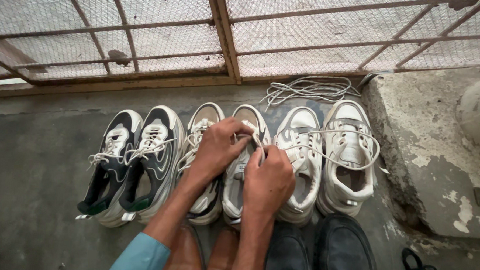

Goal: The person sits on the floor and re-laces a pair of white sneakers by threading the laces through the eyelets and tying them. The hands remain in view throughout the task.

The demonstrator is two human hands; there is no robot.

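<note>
Lacing underway on beige sneaker (242, 167), mid row on floor, w/ left hand (216, 150) & right hand (267, 179) both pinching its lace (259, 148); neighbouring white pair (325, 155) half-laced, spare laces (306, 90) behind.

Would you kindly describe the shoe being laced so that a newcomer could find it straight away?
Start at the rusty mesh gate and look down to the row of six sneakers on the concrete floor. The one you want is the cream sneaker, fourth from the left. Unlike its neighbours, it has both hands on it, the left hand and the right hand, pinching its lace.
</note>
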